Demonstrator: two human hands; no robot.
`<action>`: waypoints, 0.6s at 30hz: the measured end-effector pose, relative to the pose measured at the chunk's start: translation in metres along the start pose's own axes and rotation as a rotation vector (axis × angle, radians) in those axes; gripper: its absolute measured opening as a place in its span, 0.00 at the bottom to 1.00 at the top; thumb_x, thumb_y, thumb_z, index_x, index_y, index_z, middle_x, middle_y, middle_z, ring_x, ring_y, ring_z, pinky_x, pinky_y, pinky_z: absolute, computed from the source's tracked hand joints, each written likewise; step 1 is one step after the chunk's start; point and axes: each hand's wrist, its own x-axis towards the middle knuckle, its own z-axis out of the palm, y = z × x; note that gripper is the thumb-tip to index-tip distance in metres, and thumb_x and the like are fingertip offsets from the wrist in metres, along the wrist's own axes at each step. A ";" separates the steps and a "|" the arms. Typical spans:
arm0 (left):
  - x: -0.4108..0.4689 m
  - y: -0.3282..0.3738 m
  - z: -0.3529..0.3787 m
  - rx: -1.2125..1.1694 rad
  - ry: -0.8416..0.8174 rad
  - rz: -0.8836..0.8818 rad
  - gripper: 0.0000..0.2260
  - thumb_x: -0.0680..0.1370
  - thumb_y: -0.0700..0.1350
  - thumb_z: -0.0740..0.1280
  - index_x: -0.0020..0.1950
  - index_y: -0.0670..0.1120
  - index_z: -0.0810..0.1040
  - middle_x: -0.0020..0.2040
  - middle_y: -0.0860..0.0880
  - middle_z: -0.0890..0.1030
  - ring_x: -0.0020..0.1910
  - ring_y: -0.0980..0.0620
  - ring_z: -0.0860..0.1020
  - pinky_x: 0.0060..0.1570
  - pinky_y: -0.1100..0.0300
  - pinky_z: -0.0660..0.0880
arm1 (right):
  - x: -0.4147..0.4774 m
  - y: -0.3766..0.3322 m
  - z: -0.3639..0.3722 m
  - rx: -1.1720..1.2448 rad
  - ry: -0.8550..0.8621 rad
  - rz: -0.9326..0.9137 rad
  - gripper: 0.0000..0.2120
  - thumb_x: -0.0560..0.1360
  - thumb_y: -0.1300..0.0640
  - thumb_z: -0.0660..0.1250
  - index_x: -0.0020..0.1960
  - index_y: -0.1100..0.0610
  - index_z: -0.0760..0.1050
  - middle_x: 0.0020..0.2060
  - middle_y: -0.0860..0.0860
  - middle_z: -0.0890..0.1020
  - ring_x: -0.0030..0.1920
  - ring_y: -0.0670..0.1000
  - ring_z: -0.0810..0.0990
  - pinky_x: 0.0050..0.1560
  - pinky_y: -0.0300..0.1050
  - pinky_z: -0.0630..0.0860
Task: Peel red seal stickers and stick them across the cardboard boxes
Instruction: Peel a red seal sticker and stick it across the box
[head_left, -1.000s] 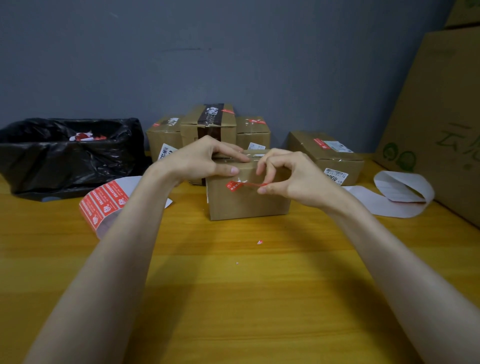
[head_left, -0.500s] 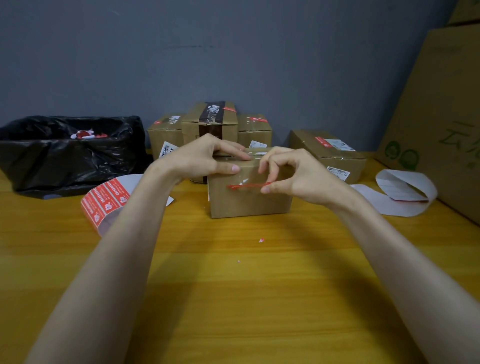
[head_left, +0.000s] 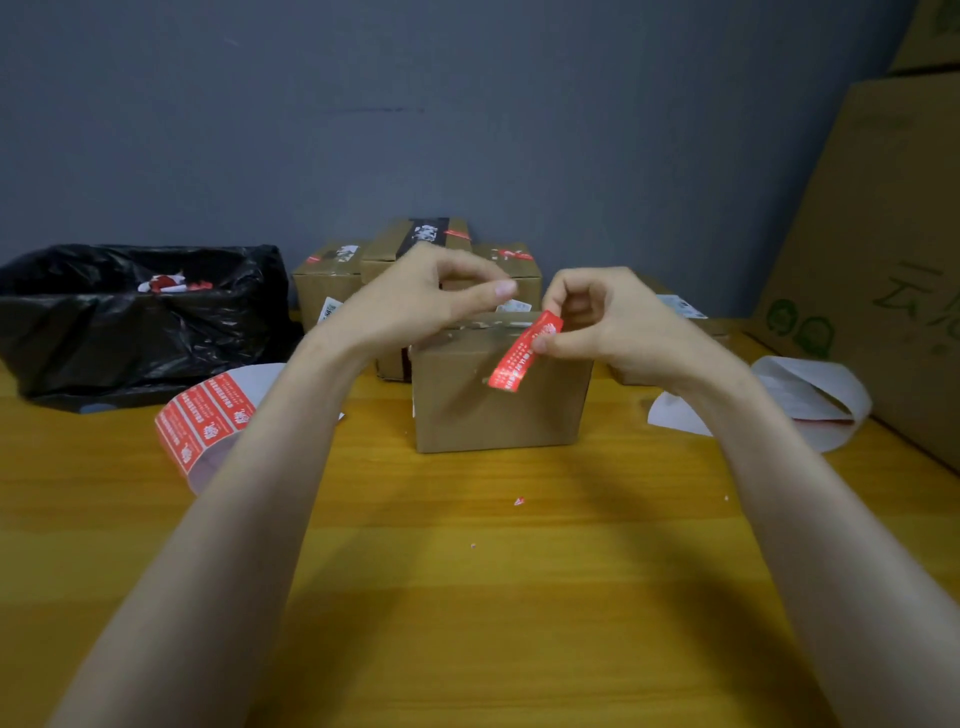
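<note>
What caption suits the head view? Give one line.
Right hand pinches a red seal sticker before the front cardboard box; left hand hovers open beside it.

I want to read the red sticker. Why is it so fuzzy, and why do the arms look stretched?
Head view: the red sticker, pinched by the right hand, is motion-blurred, so its print is unreadable; head view again: the wide-angle lens stretches both forearms toward the bottom corners.

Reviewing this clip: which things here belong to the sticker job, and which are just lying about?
Job: red sticker, pinched by the right hand; front box; sticker roll; rear boxes, already stickered.
Lying about: bin bag; liner strip; big carton.
</note>
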 end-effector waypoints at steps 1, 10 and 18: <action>-0.001 0.007 0.000 -0.036 0.022 0.037 0.06 0.74 0.50 0.68 0.47 0.51 0.81 0.50 0.55 0.82 0.50 0.62 0.78 0.54 0.63 0.75 | 0.004 -0.002 -0.001 -0.021 -0.006 0.000 0.11 0.69 0.67 0.72 0.37 0.55 0.72 0.37 0.51 0.82 0.41 0.48 0.80 0.50 0.47 0.77; 0.005 0.015 0.013 0.196 0.194 0.067 0.05 0.69 0.42 0.75 0.37 0.49 0.80 0.34 0.56 0.79 0.34 0.64 0.76 0.37 0.71 0.73 | 0.018 -0.005 0.004 -0.159 -0.026 0.023 0.09 0.68 0.63 0.74 0.43 0.56 0.74 0.39 0.53 0.83 0.46 0.52 0.82 0.55 0.54 0.77; 0.004 0.023 0.022 0.217 0.298 0.152 0.07 0.68 0.39 0.74 0.36 0.49 0.79 0.32 0.58 0.78 0.33 0.64 0.76 0.38 0.70 0.73 | 0.014 -0.006 -0.002 0.051 -0.029 0.117 0.08 0.67 0.63 0.75 0.40 0.55 0.77 0.35 0.51 0.82 0.40 0.48 0.81 0.53 0.47 0.76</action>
